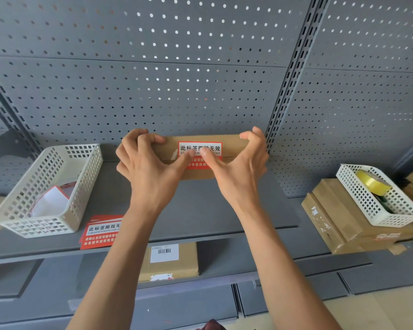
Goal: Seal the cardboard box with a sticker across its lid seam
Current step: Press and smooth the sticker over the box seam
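Head view: the cardboard box (231, 144) stood on the grey shelf (200, 210), against the pegboard (177, 79); the left hand (148, 163) and right hand (241, 167) each clasped one end, fingers curled over the top edge, thumbs pressed on the red-and-white sticker (212, 148) laid across the lid seam; the box appeared light and stiff, though its thin walls would probably dent under hard pressure; grip was best kept at the ends; spare stickers (100, 232) lay near a white basket (81, 186).
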Demonstrator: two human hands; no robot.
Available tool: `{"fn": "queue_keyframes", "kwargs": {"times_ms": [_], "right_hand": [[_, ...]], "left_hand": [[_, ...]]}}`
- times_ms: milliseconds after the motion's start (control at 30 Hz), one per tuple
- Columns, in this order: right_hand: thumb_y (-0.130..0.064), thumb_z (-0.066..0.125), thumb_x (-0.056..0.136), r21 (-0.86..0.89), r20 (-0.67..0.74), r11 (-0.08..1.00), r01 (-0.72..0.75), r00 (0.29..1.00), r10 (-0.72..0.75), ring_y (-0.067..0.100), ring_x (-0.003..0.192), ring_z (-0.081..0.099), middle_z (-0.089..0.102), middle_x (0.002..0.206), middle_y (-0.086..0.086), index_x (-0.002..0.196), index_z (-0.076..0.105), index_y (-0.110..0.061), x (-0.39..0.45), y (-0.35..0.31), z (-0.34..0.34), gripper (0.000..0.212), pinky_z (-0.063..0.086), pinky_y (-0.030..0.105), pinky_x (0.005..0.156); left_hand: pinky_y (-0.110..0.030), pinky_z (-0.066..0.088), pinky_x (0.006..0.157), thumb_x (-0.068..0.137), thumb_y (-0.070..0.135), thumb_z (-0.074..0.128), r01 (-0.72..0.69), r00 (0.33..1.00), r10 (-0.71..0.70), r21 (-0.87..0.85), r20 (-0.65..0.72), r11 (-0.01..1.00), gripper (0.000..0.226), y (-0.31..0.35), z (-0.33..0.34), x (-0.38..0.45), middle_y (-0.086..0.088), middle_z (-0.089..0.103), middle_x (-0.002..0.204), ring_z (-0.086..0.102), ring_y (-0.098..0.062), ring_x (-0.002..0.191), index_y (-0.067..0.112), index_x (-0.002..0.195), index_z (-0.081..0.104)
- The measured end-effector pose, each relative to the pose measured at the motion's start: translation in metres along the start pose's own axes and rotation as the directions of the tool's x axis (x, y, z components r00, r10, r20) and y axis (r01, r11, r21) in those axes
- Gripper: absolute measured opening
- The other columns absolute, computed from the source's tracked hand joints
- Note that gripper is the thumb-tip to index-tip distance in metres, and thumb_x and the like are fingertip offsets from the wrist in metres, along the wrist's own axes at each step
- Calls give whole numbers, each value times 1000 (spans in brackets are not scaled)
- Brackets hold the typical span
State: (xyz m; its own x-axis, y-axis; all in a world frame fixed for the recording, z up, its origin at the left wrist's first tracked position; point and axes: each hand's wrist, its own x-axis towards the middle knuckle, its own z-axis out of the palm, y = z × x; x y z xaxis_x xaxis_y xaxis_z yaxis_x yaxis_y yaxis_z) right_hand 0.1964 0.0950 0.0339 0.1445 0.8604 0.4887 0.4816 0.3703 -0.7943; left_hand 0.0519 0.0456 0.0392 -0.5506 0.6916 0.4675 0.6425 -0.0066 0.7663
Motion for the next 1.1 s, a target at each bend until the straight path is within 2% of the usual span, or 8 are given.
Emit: {"fn": "queue_keyframes", "kwargs": {"times_ms": [133, 333, 500, 700, 800, 967, 1033, 1100], "right_hand": [[-55, 82, 68, -35, -34, 999, 30, 999, -31, 23, 139, 29, 28, 157, -1, 129, 41, -18, -1, 4, 5, 83, 24, 37, 98], [-42, 80, 77, 24, -9, 999, 45, 999, -45, 22, 136, 31, 33, 154, -3, 130, 42, -16, 4, 15, -3, 69, 23, 35, 99], [-30, 75, 83, 46, 24, 998, 43, 999, -44, 20, 130, 34, 37, 149, -9, 129, 42, -22, 6, 18, -11, 57, 31, 41, 104], [-21, 68, 88, 72, 58, 997, 14, 998, -18, 14, 124, 32, 42, 145, -10, 130, 42, -28, 8, 18, -14, 49, 36, 46, 107], [-31, 65, 89, 109, 34, 994, -19, 999, 15, 11, 124, 33, 42, 139, -14, 136, 39, -27, 6, 15, -15, 53, 36, 48, 109], [-64, 71, 73, -17, -82, 997, -72, 994, 70, 22, 131, 35, 41, 143, -5, 146, 28, -30, 1, -4, 2, 91, 34, 44, 100], [-68, 71, 69, -75, -102, 995, -65, 993, 57, 24, 132, 35, 40, 145, -3, 148, 26, -29, 1, -6, 8, 99, 31, 41, 94], [-66, 71, 71, -78, -106, 995, -56, 993, 48, 24, 131, 35, 40, 144, -2, 149, 27, -28, 2, -2, 9, 97, 29, 39, 92]], "left_hand": [[-43, 27, 106, 68, 61, 83, 2, 997, 1, 43, -78, 999, 63, 1, 10, -1, 1, 41, 136, 34, -27, 132, 21, 107, 53], [-38, 23, 103, 74, 52, 83, -3, 999, 4, 23, -53, 1000, 54, -3, 8, 2, 1, 41, 137, 32, -26, 134, 22, 110, 55], [-45, 27, 105, 81, 45, 80, -16, 999, 17, 18, -32, 1000, 46, -7, 6, 2, 0, 41, 136, 31, -26, 134, 21, 112, 56], [-38, 22, 103, 89, 35, 73, -29, 1000, 29, -7, -11, 1000, 30, -8, 2, 1, 0, 40, 137, 30, -26, 134, 21, 111, 57], [-42, 24, 106, 91, 37, 69, -7, 999, 6, -23, -39, 1000, 24, -7, 4, 0, 1, 42, 134, 32, -26, 133, 22, 107, 57], [-44, 30, 102, 75, 64, 72, 101, 980, -100, -3, -173, 995, 47, 8, 16, 0, 3, 47, 123, 39, -26, 125, 24, 93, 55], [-43, 29, 101, 73, 65, 74, 109, 971, -108, -6, -215, 994, 48, 10, 19, 0, 3, 48, 121, 41, -26, 123, 26, 89, 53], [-42, 29, 100, 74, 62, 75, 93, 970, -94, -17, -224, 996, 45, 8, 21, 0, 3, 49, 121, 41, -26, 122, 26, 89, 53]]}}
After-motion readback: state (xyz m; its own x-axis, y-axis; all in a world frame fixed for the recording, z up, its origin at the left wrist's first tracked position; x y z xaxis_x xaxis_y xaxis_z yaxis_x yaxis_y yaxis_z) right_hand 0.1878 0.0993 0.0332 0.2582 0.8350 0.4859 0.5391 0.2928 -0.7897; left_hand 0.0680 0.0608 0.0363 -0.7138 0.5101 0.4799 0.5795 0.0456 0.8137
